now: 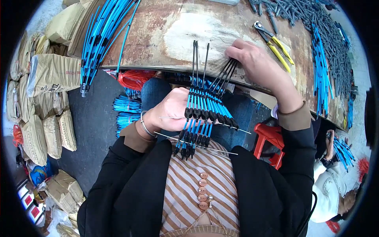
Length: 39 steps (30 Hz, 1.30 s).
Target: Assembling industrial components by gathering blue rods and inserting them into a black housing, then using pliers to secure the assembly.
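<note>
Blue ribs (209,106) with black joints, fanned in close rows, lie against the left grip (173,108), which I read as closed on them, its fingertips hidden behind the fan. At the right grip (250,57), thumb and fingers come together on the upper ends of several dark rods (223,77), which slant over the near edge of the counter (154,43). I judge the step in hand to be sorting or aligning these rods; the next move calls for a steady left hold while the right side parts one rod from its neighbours. The ribs hang above the denim lap (239,114), glossy and evenly spaced; two thin wires (244,131) cross at their black lower ends, though I cannot tell whether they pass through every one. Farther out: yellow-handled pliers (279,57) and a heap of grey parts (335,51).
</note>
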Tool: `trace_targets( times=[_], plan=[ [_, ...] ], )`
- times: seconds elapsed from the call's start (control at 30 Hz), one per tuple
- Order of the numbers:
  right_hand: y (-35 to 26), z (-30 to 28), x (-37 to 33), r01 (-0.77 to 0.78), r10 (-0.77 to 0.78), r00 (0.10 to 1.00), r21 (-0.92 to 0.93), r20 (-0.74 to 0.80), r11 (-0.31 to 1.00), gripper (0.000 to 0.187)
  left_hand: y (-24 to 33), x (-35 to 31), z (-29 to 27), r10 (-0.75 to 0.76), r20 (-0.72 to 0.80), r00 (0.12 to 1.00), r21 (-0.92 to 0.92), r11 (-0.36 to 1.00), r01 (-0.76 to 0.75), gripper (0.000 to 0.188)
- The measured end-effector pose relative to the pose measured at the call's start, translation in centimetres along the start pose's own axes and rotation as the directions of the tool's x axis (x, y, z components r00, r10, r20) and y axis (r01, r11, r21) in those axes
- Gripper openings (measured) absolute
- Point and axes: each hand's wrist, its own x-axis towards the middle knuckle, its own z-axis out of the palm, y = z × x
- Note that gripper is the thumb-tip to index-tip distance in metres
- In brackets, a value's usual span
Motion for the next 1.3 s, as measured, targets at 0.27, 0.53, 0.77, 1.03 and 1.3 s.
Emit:
trace_targets(
  times=[0.27,0.53,0.77,1.03,1.3],
  plan=[
    [0.1,0.2,0.4,-0.002,0.002,1.0,0.009,-0.017,1.0,0.015,0.3,0.5,-0.4,-0.036,0.031,0.999,0.045,0.998,0.034,0.011],
    [0.1,0.3,0.8,0.009,-0.009,1.0,-0.022,0.006,1.0,0.018,0.1,0.5,-0.5,-0.052,0.037,0.998,0.001,0.999,0.052,0.01],
    [-0.8,1.4,1.5,0.027,-0.027,1.0,-0.219,0.004,0.975,0.024,-0.1,0.3,-0.3,-0.122,0.031,0.992,-0.084,0.989,0.124,0.011],
    [-0.6,0.9,0.6,0.003,-0.005,1.0,-0.17,-0.014,0.985,0.021,-0.7,-0.2,0.0,-0.163,0.023,0.986,-0.196,0.967,0.164,0.014],
    [0.0,1.1,1.3,0.088,-0.1,0.993,-0.163,-0.068,0.983,0.014,-1.0,-0.5,0.0,-0.217,0.025,0.976,-0.254,0.943,0.216,0.015]
  ],
)
